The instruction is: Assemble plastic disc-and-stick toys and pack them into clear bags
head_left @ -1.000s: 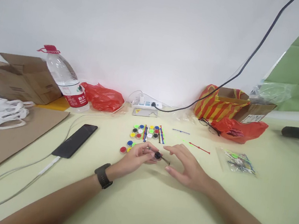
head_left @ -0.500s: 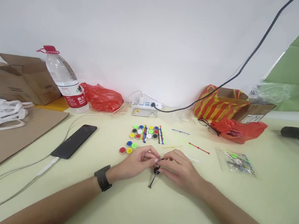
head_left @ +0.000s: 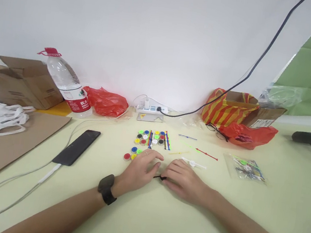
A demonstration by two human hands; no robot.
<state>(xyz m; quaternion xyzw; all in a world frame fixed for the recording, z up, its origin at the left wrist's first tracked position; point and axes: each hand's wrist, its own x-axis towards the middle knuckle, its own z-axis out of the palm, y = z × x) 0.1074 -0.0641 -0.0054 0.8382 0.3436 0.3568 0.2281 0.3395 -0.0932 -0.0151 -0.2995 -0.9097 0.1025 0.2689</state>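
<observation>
My left hand (head_left: 140,170) and my right hand (head_left: 184,181) lie palm down on the yellow table (head_left: 158,224), fingertips meeting over a small black disc on a thin stick (head_left: 160,177). Only a bit of the black piece shows between the fingers, and both hands pinch it against the table. Just beyond my left hand lie loose coloured discs (head_left: 132,153), and further back a neat group of coloured discs and sticks (head_left: 153,138). A white stick piece (head_left: 193,163) lies right of my right hand's fingers.
A black phone (head_left: 77,146) on a white cable lies to the left, beside brown cardboard (head_left: 11,143). A water bottle (head_left: 68,84), red bags, a power strip (head_left: 152,109), glasses (head_left: 216,129) and a clear bag of parts (head_left: 246,168) line the back and right.
Both hands came down toward me and flattened onto the table. The black disc and stick, held up in the fingers before, now lies under the fingertips, mostly hidden.
</observation>
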